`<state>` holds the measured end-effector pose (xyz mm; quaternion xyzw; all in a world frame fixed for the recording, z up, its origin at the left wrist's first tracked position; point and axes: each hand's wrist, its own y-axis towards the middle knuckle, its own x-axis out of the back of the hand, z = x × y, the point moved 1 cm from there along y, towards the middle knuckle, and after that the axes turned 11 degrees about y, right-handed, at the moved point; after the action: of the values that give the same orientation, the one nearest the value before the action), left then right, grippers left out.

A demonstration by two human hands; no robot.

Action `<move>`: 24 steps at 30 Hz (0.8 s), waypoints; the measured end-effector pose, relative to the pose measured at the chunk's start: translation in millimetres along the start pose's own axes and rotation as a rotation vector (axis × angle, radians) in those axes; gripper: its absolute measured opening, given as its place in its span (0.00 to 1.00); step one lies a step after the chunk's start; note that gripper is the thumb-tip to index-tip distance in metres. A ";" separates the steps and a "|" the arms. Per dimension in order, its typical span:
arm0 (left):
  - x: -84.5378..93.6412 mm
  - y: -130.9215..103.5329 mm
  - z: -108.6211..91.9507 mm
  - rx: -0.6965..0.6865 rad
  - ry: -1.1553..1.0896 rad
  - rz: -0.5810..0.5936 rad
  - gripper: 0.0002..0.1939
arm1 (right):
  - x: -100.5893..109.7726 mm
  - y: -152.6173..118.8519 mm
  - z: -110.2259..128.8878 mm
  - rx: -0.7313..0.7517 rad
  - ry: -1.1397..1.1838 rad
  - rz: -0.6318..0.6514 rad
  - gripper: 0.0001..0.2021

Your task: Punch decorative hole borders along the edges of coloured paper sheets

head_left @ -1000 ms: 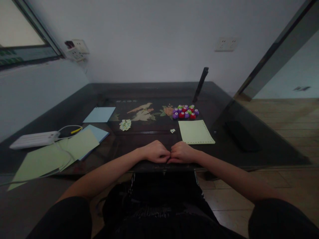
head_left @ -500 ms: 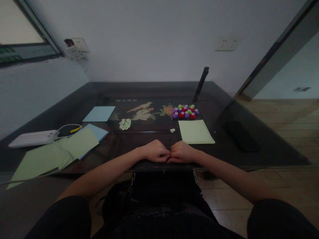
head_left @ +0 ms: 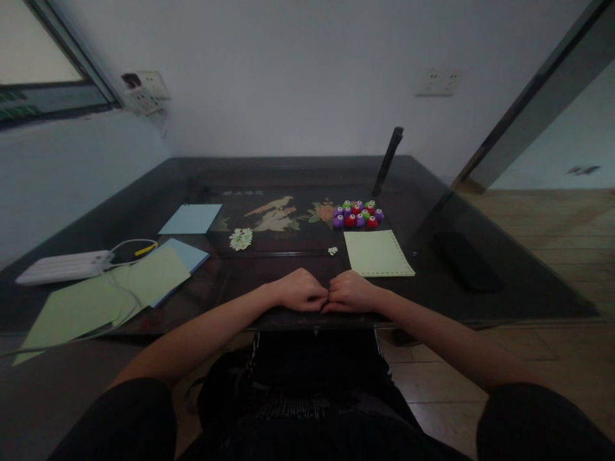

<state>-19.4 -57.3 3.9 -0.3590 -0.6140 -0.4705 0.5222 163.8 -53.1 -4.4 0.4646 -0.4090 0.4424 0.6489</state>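
Observation:
My left hand [head_left: 300, 291] and my right hand [head_left: 353, 292] rest at the front edge of the dark table, curled closed, their knuckles touching. Nothing shows in either one. Beyond my right hand lies a pale yellow sheet of paper [head_left: 378, 253] with a row of holes along its edges. A few tiny white pieces [head_left: 332, 251] sit just past the hands. Farther back is a cluster of red, purple and green beads [head_left: 358, 215] with eye-like dots. Left of centre is a small heap of pale pieces [head_left: 241, 239], too small to name.
At the left are a light blue sheet [head_left: 191, 219], yellow-green sheets [head_left: 91, 304] and a white power bank [head_left: 65, 267] with a cable. A black stick-like object [head_left: 387, 161] stands upright at the back right. A dark flat object [head_left: 467, 261] lies at the right.

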 end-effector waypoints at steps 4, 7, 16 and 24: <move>-0.3 -0.2 0.3 -0.005 -0.012 -0.018 0.13 | 0.8 0.3 0.4 0.006 -0.006 -0.018 0.25; 0.0 -0.1 0.0 -0.009 -0.022 -0.026 0.14 | 0.2 0.1 0.0 0.006 -0.011 -0.016 0.25; 0.6 -0.2 -0.1 0.006 -0.013 -0.005 0.14 | -0.3 0.2 -0.4 -0.003 -0.008 -0.010 0.25; -1.4 -0.7 0.6 0.008 -0.007 -0.009 0.14 | -0.9 0.2 -0.6 -0.009 -0.008 -0.005 0.25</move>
<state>-20.0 -57.0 2.4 -0.3558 -0.6194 -0.4689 0.5194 163.4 -52.7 -5.4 0.4646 -0.4123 0.4370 0.6505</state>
